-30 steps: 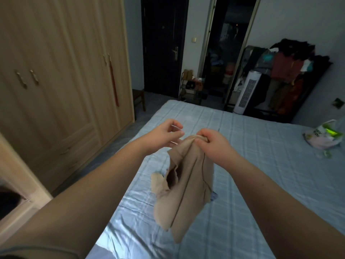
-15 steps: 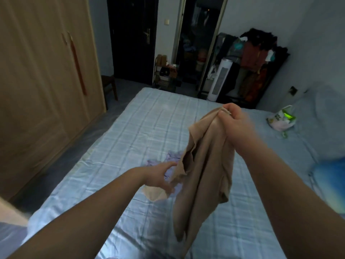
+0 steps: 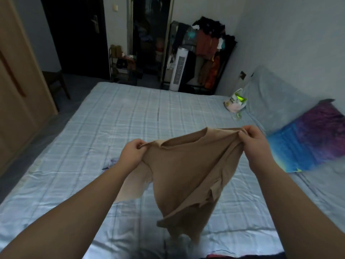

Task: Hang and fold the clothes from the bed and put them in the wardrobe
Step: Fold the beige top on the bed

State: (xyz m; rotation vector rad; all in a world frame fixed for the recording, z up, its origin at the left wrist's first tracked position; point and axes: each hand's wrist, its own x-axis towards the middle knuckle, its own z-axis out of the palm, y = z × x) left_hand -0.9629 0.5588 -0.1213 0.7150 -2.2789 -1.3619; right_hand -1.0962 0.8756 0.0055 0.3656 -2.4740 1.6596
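A tan t-shirt [image 3: 186,176] hangs spread between my two hands above the bed [image 3: 115,120], neckline at the top. My left hand [image 3: 133,153] pinches its left shoulder and my right hand [image 3: 254,141] grips its right shoulder. The shirt's lower part dangles crumpled toward the sheet. A pale lilac garment [image 3: 112,162] lies on the bed, mostly hidden behind my left forearm. The wooden wardrobe [image 3: 16,86] stands at the left with its doors closed.
A colourful pillow [image 3: 308,141] and a plastic bag [image 3: 235,101] lie at the bed's right side by the wall. Beyond the bed stand a white tower fan [image 3: 179,71], a loaded clothes rack [image 3: 209,53] and a dark stool [image 3: 55,83] by the wardrobe.
My left hand rose from the shirt's lower edge to its left shoulder, and both hands pulled the bunched shirt out wide. My view swung right, away from the wardrobe.
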